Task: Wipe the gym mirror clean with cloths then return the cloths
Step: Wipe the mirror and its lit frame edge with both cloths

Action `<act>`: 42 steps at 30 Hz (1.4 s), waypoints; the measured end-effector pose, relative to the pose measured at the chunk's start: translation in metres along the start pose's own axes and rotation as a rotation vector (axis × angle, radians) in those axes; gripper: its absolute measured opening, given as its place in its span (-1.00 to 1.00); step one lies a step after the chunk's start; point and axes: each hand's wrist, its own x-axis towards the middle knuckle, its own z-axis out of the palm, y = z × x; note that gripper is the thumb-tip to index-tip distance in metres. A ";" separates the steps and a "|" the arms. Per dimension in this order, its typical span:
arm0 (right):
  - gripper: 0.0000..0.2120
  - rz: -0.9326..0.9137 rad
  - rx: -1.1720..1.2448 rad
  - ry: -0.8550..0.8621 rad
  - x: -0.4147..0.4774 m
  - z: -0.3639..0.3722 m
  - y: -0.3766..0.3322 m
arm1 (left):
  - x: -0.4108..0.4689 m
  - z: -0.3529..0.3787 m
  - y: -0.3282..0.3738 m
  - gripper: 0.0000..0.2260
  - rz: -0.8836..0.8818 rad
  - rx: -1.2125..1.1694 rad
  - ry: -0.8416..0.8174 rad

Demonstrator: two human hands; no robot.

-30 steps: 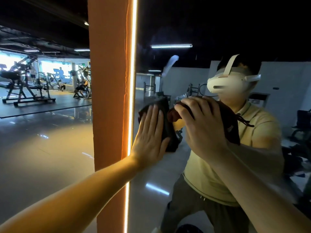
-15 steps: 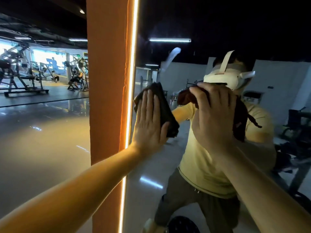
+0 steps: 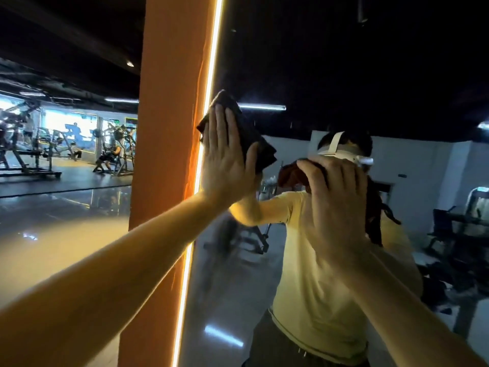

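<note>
The gym mirror [image 3: 344,62] fills the right half of the head view, edged by a glowing light strip [image 3: 211,62]. My left hand [image 3: 226,157] presses a dark cloth [image 3: 246,128] flat against the glass near the strip, fingers straight and pointing up. To its right my right hand [image 3: 336,205] presses a dark reddish cloth [image 3: 374,218] against the glass, fingers spread over it and curled at the tips. Most of that cloth is hidden behind the hand; a frayed end hangs at the right. My reflection in a yellow shirt shows behind both hands.
An orange pillar [image 3: 164,154] stands directly left of the mirror's lit edge. Beyond it, a glossy gym floor [image 3: 53,234] stretches to weight machines [image 3: 29,154] at the far left. The mirror reflects gym equipment at the right.
Both hands have slid upward on the glass with their cloths. The left hand rose higher along the light strip; the right hand moved up to head height of the reflection.
</note>
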 end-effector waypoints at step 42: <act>-0.55 -0.082 -0.100 0.043 0.034 0.008 0.026 | -0.069 -0.077 -0.019 -0.62 0.446 -0.152 -0.468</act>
